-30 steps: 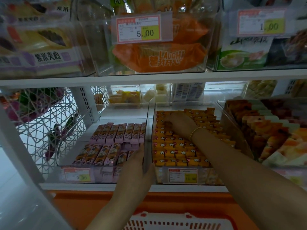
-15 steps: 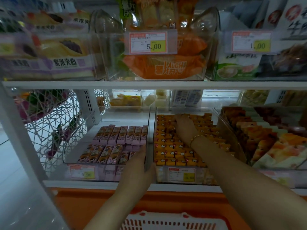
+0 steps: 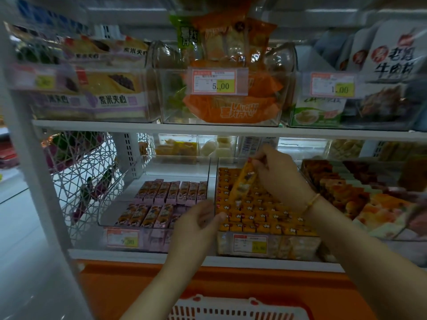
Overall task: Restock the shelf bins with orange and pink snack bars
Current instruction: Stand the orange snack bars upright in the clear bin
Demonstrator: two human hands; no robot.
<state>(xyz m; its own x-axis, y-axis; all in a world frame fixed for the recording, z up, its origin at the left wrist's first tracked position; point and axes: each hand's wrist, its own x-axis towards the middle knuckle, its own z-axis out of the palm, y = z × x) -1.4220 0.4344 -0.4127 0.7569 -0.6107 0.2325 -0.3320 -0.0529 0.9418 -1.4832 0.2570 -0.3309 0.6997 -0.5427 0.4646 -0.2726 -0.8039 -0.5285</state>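
Two clear bins sit side by side on the lower shelf. The left bin (image 3: 120, 197) holds two rows of pink snack bars (image 3: 171, 192). The right bin (image 3: 272, 245) is packed with upright orange snack bars (image 3: 261, 215). My right hand (image 3: 277, 176) pinches one orange bar (image 3: 245, 183) by its top end and holds it tilted above the back of the orange bin. My left hand (image 3: 198, 227) grips the front of the wall between the two bins, thumb on the orange side.
A white plastic basket (image 3: 231, 308) sits at the bottom, in front of an orange shelf front (image 3: 161, 280). Another clear bin of packaged cakes (image 3: 360, 199) stands to the right. The upper shelf (image 3: 208, 129) carries bins with price tags. A white wire rack (image 3: 80, 176) hangs left.
My right hand has come up out of the orange bin with one orange bar pinched in it. The view has tilted upward. My left hand stays on the bin divider.
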